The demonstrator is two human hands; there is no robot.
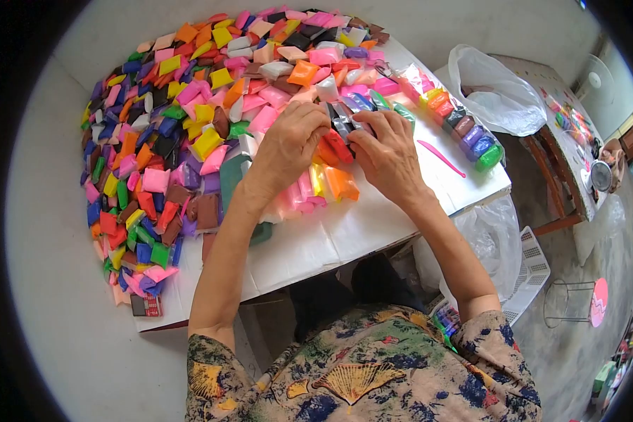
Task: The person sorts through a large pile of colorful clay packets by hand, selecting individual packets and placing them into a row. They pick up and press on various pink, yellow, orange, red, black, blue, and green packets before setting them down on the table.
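Both hands are over the white table, on a clear bag of colored clay packets. My left hand has its fingers pinched together at the bag's left side, beside the dark packets; what lies between the fingertips is hidden. My right hand is bent around the right side of the black packets, thumb and fingers pressed near them. Red packets show between the hands. Below them lie an orange packet and pink packets. A dark green object is partly under my left wrist.
A large heap of colored packets covers the table's left and back. A filled clear bag and a pink tool lie right of my right hand. Plastic bags, a white basket and another table stand farther right.
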